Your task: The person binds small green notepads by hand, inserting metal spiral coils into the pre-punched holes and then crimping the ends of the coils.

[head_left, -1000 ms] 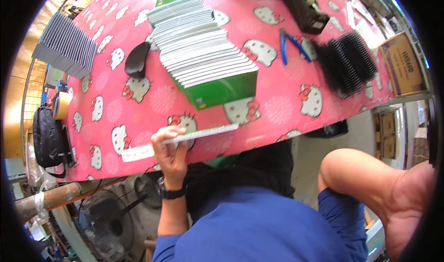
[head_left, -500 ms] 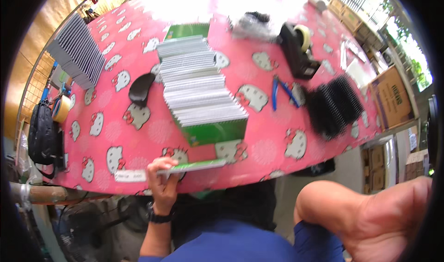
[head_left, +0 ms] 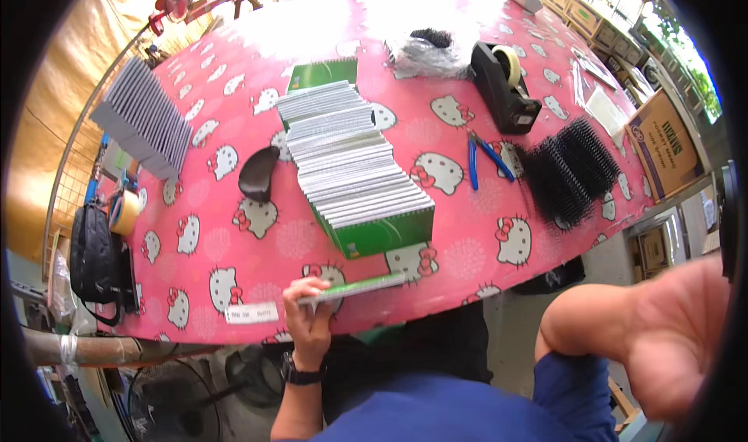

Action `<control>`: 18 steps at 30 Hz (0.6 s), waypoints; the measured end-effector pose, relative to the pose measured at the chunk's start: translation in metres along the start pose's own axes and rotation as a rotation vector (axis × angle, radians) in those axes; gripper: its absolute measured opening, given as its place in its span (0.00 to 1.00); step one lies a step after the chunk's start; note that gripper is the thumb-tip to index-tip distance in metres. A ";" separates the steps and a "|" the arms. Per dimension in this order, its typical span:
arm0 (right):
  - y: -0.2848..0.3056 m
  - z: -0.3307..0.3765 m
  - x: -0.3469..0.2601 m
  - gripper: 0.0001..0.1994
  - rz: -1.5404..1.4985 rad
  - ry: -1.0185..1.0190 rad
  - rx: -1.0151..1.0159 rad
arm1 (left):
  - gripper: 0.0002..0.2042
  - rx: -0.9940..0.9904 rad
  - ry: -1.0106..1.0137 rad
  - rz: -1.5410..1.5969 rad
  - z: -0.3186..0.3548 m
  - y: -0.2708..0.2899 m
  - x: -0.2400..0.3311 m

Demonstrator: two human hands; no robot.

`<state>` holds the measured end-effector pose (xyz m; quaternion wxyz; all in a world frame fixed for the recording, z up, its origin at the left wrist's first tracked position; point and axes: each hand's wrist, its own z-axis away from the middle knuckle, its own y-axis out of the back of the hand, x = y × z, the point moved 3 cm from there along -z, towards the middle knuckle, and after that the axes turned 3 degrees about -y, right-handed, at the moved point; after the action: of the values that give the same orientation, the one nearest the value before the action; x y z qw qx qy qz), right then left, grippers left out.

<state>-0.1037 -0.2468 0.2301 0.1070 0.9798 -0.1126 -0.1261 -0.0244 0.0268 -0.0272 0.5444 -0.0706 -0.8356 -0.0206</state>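
Observation:
My left hand, with a black watch on its wrist, is closed on the left end of a thin green-covered notebook. It holds the notebook nearly edge-on above the table's near edge. Just beyond lies a long leaning row of green spiral notebooks, their white page edges facing up. My right hand is raised close to the camera at the far right, apart from the table. Its fingers are cut off by the picture's rim, so whether it holds anything is hidden.
A dark curved piece lies left of the row, with a grey-white notebook stack farther left. To the right are blue-handled pliers, black spiral coils, a tape dispenser and a cardboard box. A black bag hangs at the left edge.
The whole view has shifted, so the table's things sit farther right and lower. My left hand keeps its hold on the notebook. My right arm remains raised at the right.

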 end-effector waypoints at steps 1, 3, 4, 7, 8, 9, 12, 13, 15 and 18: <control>0.000 0.002 0.011 0.02 0.144 -0.029 0.033 | 0.15 -0.015 0.032 0.022 0.001 0.002 -0.002; 0.007 0.008 0.036 0.02 0.593 -0.178 0.126 | 0.16 -0.024 -0.008 0.013 -0.005 -0.005 0.002; 0.002 0.023 0.064 0.02 0.706 -0.331 0.139 | 0.16 -0.001 -0.011 -0.035 -0.001 0.000 0.002; -0.022 0.102 0.117 0.08 0.495 -0.718 -0.073 | 0.17 0.058 0.043 0.054 0.003 0.008 0.002; -0.046 0.117 0.107 0.09 0.306 -0.711 -0.136 | 0.18 0.095 0.124 0.139 0.002 0.007 0.000; -0.069 0.130 0.094 0.13 0.046 -0.769 -0.159 | 0.17 0.098 0.129 0.157 0.000 0.004 -0.001; -0.123 0.157 0.074 0.14 -0.010 -0.702 -0.139 | 0.15 0.026 0.079 0.168 -0.002 -0.004 -0.008; -0.138 0.167 0.071 0.14 -0.005 -0.699 -0.129 | 0.15 0.021 0.052 0.130 -0.005 -0.006 -0.006; -0.155 0.186 0.076 0.11 -0.175 -1.041 0.088 | 0.17 -0.001 0.050 0.115 -0.001 -0.007 -0.006; -0.167 0.179 0.078 0.07 -0.177 -1.024 0.227 | 0.21 0.112 -0.147 -0.259 -0.006 -0.018 0.026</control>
<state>-0.0459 -0.1393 0.0039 -0.0796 0.8038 -0.0805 -0.5840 -0.0321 0.0109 -0.0003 0.4775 0.0666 -0.8752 -0.0388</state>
